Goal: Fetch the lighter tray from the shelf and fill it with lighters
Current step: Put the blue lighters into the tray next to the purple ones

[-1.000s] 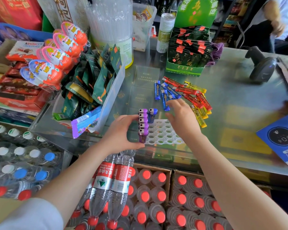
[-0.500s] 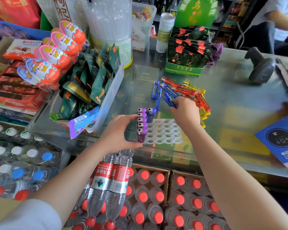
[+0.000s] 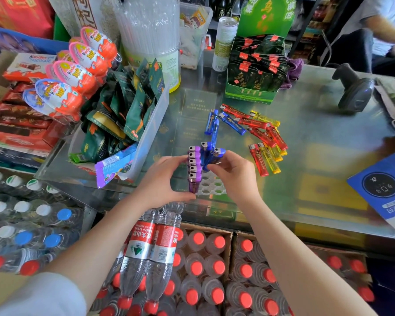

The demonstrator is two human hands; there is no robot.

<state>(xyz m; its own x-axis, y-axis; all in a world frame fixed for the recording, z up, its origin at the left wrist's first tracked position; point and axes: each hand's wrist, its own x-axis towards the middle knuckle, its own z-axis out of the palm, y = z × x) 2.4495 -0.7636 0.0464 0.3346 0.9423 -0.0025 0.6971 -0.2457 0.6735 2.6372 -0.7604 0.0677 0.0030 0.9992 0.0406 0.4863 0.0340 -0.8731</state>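
Lighter tray [image 3: 211,185], white with round holes, sits on the glass worktop [image 3: 317,160] at its near edge; loose lighters [image 3: 258,130] lie beyond. Left hand [image 3: 163,181] grips the tray's purple lighter row [image 3: 194,166]; right hand [image 3: 234,174] pinches a blue lighter [image 3: 216,155] over it

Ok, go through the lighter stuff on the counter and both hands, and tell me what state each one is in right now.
Lighter tray: on the glass counter, mostly unfilled.
Purple lighters: upright, one row along the tray's left edge.
Blue lighter: tilted, pinched above the tray.
Loose lighters: lying flat in a scattered pile.
Left hand: steadying the purple row.
Right hand: holding the blue lighter.
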